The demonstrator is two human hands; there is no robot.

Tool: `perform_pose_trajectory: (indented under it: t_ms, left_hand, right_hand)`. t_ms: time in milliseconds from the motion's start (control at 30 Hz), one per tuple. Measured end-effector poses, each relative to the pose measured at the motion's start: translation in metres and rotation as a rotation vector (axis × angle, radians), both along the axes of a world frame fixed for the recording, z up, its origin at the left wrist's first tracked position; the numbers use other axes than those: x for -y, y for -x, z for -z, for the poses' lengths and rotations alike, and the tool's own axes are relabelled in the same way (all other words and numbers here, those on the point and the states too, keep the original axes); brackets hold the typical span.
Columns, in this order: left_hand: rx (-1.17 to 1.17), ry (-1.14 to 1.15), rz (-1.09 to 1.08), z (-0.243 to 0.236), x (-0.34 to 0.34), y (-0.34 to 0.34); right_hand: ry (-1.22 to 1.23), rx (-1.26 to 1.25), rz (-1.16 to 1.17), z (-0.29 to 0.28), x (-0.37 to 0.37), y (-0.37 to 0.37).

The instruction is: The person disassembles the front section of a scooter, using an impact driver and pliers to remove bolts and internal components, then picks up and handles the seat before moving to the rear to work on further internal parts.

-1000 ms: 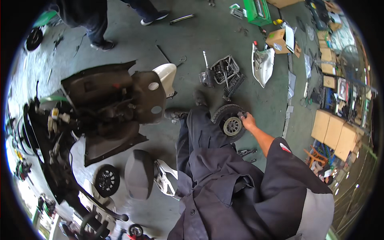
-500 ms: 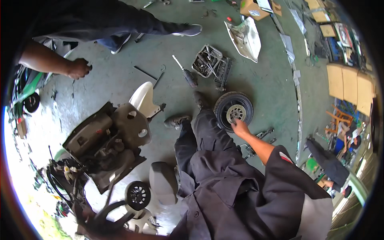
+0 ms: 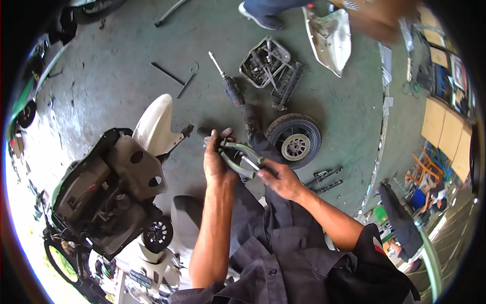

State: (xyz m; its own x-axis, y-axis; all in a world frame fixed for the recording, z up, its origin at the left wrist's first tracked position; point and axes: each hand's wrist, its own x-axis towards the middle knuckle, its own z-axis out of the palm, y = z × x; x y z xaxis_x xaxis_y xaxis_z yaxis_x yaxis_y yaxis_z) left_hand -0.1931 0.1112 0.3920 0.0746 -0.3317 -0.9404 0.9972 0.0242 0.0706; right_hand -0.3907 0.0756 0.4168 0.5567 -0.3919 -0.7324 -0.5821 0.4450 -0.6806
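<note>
In front of my lap, my left hand [image 3: 218,161] is closed around the head end of pliers [image 3: 245,148] with green, curved handles. The handles spread apart toward my right hand [image 3: 282,180]. Between them lies a slim silver rod [image 3: 250,163], its near end meeting the pinched fingers of my right hand. Whether the rod belongs to the pliers cannot be made out. Just beyond my right hand, a small wheel [image 3: 315,136] with a black tyre and a brake disc [image 3: 296,147] lies flat on the floor, touched by neither hand.
A power tool [image 3: 233,92] with a long socket extension and a tray [image 3: 243,70] of tools lie ahead. Two shock absorbers [image 3: 324,178] rest at right. A partly stripped scooter [image 3: 109,192] and white fender [image 3: 156,119] stand left. Another person's shoe [image 3: 262,17] is at the top.
My right hand has left the wheel's disc and come to the pliers. My left hand has risen from the lower left to the middle. The other person has moved from upper left to upper right.
</note>
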Motion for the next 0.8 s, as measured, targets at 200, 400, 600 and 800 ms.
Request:
perform_pose_trajectory:
  t_ms: [200, 400, 600, 800]
  left_hand:
    - [0.099, -0.075, -0.108, 0.112, -0.051, -0.034]
    - [-0.001, -0.301, -0.020, 0.180, -0.141, -0.032]
    - [0.056, -0.334, 0.314, 0.237, -0.125, -0.010]
    - [0.500, -0.003, 1.181, 0.337, 0.014, 0.034]
  right_hand:
    - [0.176, -0.427, 0.027, 0.252, 0.039, 0.032]
    - [0.500, -0.728, -0.242, 0.492, 0.136, 0.025]
    - [0.315, -0.532, 0.081, 0.539, 0.156, -0.002]
    - [-0.014, -0.406, 0.558, 0.484, 0.118, 0.021]
